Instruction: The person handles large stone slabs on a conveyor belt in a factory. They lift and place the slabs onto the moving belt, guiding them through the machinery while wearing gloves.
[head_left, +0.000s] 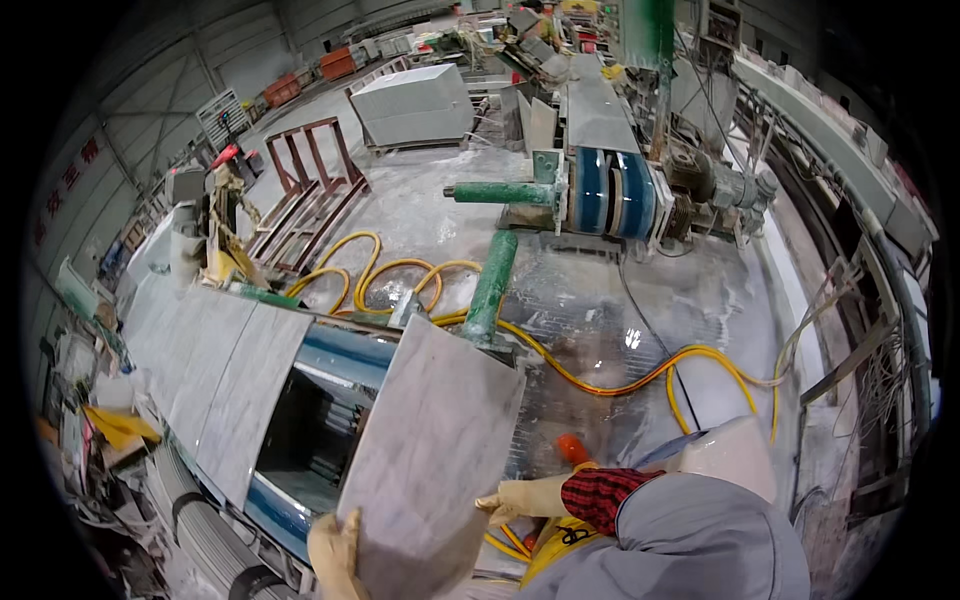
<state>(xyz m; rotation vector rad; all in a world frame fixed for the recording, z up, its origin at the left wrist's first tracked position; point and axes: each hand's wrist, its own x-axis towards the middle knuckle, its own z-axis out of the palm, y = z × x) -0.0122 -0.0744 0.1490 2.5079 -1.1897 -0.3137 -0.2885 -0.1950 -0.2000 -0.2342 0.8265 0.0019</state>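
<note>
One slab (430,440) is held at opposite edges: left hand (335,550) curled around the left, right hand (525,498) gripping the right. Judged step: slab positioning; next move calls for even support. Slab: pale grey, veined, flat-faced, partly covering the blue conveyor belt (345,350) beyond

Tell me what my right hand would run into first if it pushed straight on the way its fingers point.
The pale stone slab: the right hand points left at its near right edge, and its fingertips already seem to touch it, though exact depth is unclear.
</note>
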